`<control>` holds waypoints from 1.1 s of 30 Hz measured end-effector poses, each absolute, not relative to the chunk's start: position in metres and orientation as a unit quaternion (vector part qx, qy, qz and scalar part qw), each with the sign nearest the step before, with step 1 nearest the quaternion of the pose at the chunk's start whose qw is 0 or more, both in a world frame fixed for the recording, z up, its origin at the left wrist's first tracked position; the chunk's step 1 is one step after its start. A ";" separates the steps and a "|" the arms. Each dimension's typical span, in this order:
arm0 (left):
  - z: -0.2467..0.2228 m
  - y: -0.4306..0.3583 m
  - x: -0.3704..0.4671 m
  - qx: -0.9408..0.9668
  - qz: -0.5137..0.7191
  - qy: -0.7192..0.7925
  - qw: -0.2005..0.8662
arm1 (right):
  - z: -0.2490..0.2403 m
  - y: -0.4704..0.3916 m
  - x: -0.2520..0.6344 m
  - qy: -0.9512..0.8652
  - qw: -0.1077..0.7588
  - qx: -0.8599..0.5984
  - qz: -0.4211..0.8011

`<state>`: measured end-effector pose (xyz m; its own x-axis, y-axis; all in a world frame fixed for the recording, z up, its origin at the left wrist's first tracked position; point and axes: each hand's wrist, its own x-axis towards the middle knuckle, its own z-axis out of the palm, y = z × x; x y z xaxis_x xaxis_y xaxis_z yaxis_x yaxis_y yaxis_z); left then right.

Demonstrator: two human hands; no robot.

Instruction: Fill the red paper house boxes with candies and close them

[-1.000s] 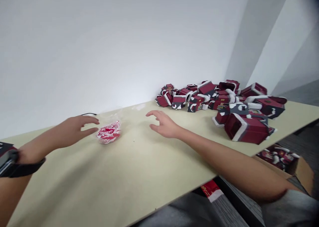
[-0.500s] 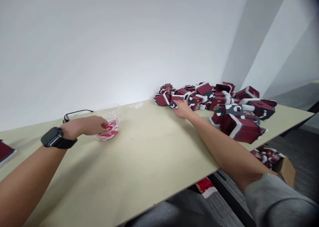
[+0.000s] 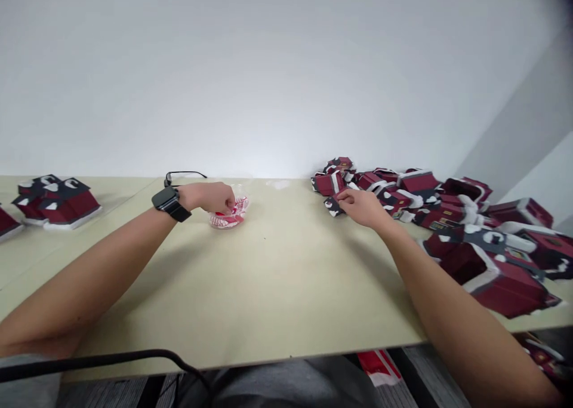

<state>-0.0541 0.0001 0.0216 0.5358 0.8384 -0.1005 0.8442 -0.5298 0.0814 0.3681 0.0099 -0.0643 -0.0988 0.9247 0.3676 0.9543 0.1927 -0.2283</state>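
Note:
My left hand (image 3: 219, 198), with a black watch on its wrist, has its fingers bent together in a pinch over a clear round container (image 3: 226, 221). Red-and-white patterned pieces (image 3: 240, 205) show in that container; what the fingertips hold is hidden. My right hand (image 3: 363, 207) closes thumb and fingers on a small model house (image 3: 333, 206), maroon with a dark roof and white patches. This house lies at the left end of a pile of similar model houses (image 3: 418, 181), many tipped on their sides.
Black-framed glasses (image 3: 185, 172) lie by the wall behind my left hand. More model houses (image 3: 71, 204) stand upright at the table's left. A black cable (image 3: 134, 355) crosses the lower left. Below the table's front edge shows a red-and-white packet (image 3: 379, 366).
The view has swung left, bringing the upright houses at the left into sight. My right hand has drawn its house slightly towards me. My left hand remains at the clear container.

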 end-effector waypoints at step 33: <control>0.029 -0.004 -0.059 0.831 -0.142 0.533 0.076 | -0.053 -0.026 0.333 -0.816 0.110 -0.567 0.040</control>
<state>-0.0593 -0.0040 0.0293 0.3923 0.8635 -0.3168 0.9066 -0.4212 -0.0252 0.3332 -0.0265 -0.0533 -0.3338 0.9332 0.1332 0.9156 0.3546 -0.1898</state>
